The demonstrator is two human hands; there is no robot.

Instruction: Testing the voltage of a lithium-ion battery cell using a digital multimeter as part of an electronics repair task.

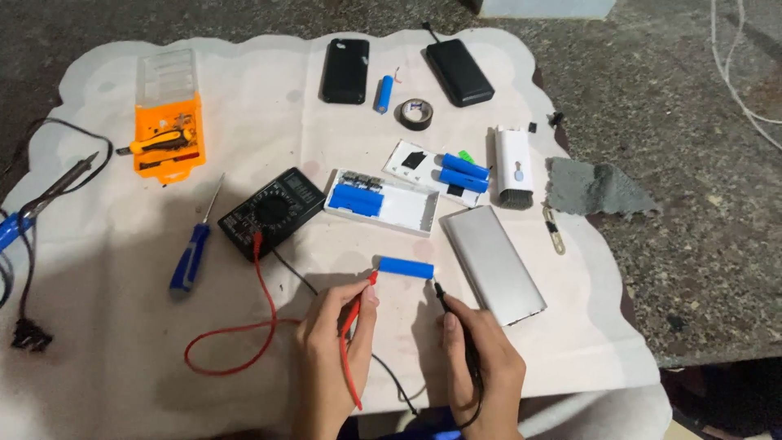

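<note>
On the cloth-covered surface (pixel 122 342), the left hand (pixel 330 346) keeps its grip pinched on the red probe (pixel 358 305) at one end of the blue battery cell (pixel 405 267), the right hand (pixel 481 358) pinching the black probe (pixel 444 297) at the other, near the multimeter (pixel 271 212).

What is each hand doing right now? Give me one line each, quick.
Left hand: closed on the red probe, tip at the blue battery cell.
Right hand: closed on the black probe, tip at the cell's other end.
</note>
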